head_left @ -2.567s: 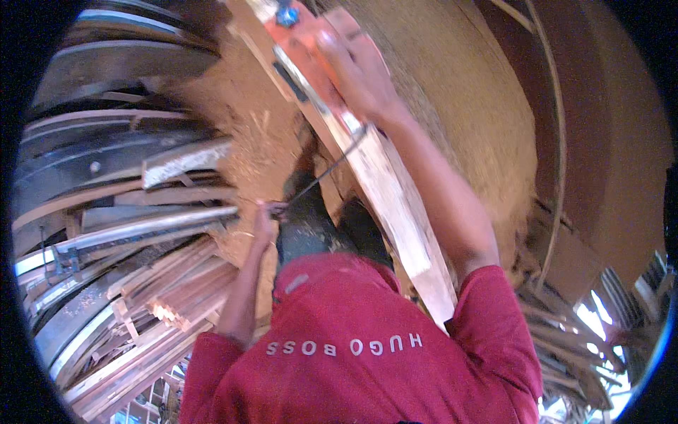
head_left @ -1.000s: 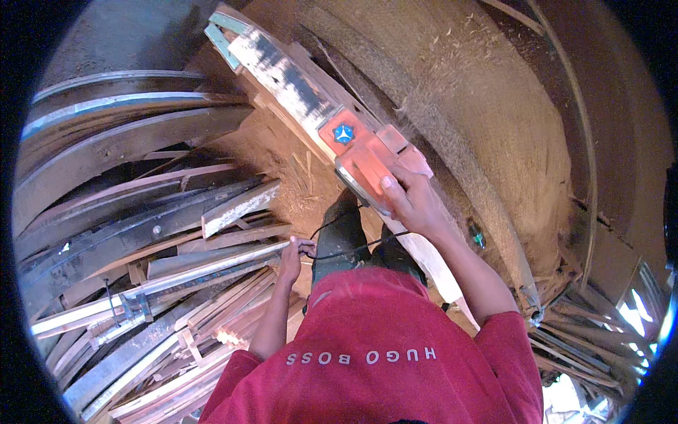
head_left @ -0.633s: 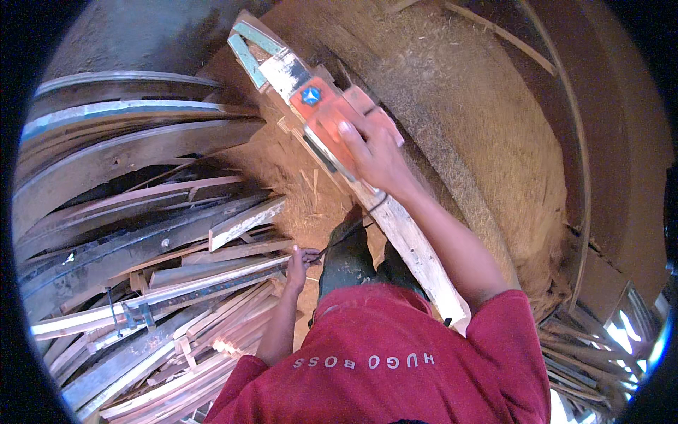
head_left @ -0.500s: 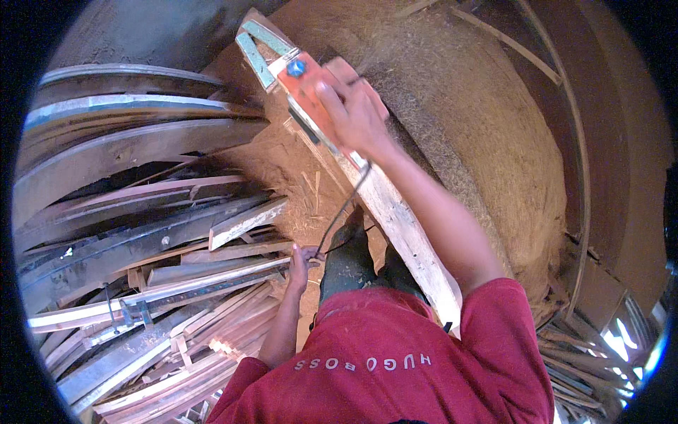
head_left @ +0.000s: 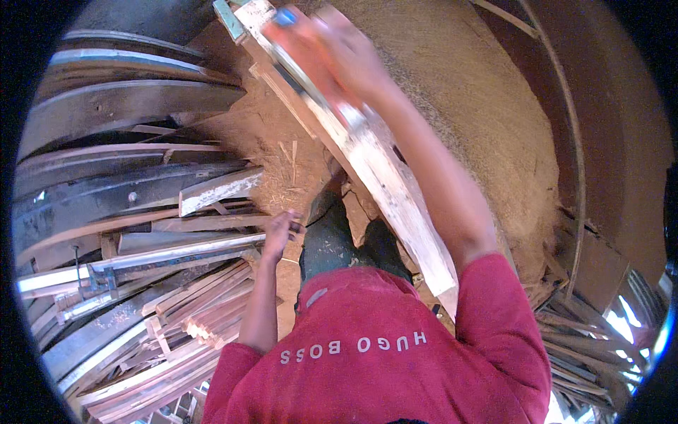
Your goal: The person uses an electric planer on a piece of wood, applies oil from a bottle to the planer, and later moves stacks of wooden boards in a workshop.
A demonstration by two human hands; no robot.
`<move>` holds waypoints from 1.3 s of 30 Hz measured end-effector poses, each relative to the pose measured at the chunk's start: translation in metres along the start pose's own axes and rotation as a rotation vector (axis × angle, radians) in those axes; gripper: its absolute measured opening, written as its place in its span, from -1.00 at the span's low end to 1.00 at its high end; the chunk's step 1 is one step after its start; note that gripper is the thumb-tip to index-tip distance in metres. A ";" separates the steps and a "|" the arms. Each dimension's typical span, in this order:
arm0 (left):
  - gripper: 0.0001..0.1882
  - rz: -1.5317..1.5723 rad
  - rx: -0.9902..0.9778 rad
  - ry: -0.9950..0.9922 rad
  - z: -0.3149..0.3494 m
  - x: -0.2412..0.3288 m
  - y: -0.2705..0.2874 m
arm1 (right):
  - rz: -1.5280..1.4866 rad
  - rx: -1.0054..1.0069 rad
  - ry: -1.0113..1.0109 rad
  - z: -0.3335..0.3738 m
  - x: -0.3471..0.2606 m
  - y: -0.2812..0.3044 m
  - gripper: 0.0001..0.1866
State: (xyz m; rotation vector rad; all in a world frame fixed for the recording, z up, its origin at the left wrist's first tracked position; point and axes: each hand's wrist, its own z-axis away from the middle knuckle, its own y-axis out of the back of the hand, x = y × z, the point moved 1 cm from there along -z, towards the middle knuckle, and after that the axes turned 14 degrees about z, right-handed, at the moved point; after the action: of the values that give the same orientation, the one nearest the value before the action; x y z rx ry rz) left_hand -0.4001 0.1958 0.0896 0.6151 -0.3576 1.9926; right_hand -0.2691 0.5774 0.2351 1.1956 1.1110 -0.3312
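Note:
My right hand (head_left: 357,56) is closed over the top of an orange electric hand planer (head_left: 311,60) with a blue front knob; both are blurred. The planer rests on the upper face of a long, pale, curved timber (head_left: 392,187), close to its far end. That timber slants from the far left back toward my right side. Off to the left and lower, my left hand (head_left: 282,233) hovers beside my leg with its fingers curled. What sits in those fingers is too small and blurred to make out.
Curved dark boards (head_left: 134,113) are stacked along the left. Nearer lie a clamp (head_left: 88,283) and a heap of sawn strips (head_left: 205,300). Wood shavings (head_left: 459,106) cover the ground to the right. A green-painted piece (head_left: 229,20) stands by the timber's far end.
My right hand and the planer have slid farther away along the timber. The dark cord seen running from the planer to my left hand is now hard to see. The view has shifted slightly.

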 end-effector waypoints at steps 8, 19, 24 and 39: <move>-0.18 -0.077 -0.202 -0.282 0.026 -0.089 -0.123 | 0.232 0.156 -0.835 0.522 -0.025 0.203 -0.42; 0.12 0.090 0.215 -0.586 -0.046 0.139 -0.227 | -0.047 1.437 -1.619 0.969 -0.035 0.129 -0.36; 0.06 0.108 0.026 -0.432 -0.089 0.146 -0.218 | -0.777 1.962 -1.301 0.963 -0.062 0.027 -0.36; -0.18 0.297 0.112 -0.591 0.005 0.169 -0.184 | -1.146 2.309 -2.004 0.823 -0.108 -0.308 -0.57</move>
State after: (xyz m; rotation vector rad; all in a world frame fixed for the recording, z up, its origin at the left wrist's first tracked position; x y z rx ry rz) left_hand -0.3027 0.4044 0.1874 1.2894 -0.7292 2.0863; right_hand -0.1241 -0.2864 0.1060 -0.5103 1.0269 2.5646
